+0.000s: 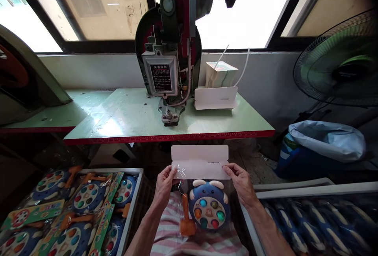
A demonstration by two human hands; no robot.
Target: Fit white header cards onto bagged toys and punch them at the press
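Observation:
Between my hands hangs a white folded header card (199, 169), its upper flap standing up along a crease. My left hand (164, 185) pinches its left end, and my right hand (239, 181) pinches the right end. Below the card, a clear plastic bag holds a round blue animal-faced toy (209, 209) with coloured domes. An orange toy hammer (187, 222) lies beside the toy in the same bag. The bag is over a pink and white striped cloth (168, 228) on my lap.
A stapling-type machine (165, 71) stands on the green bench (130, 118), with a stack of cards (221, 73) beside it. Left is a crate (141, 173) of bagged toys; right is a crate (313, 191) of blue toys. A fan (345, 63) and a lined sack (325, 142) stand right.

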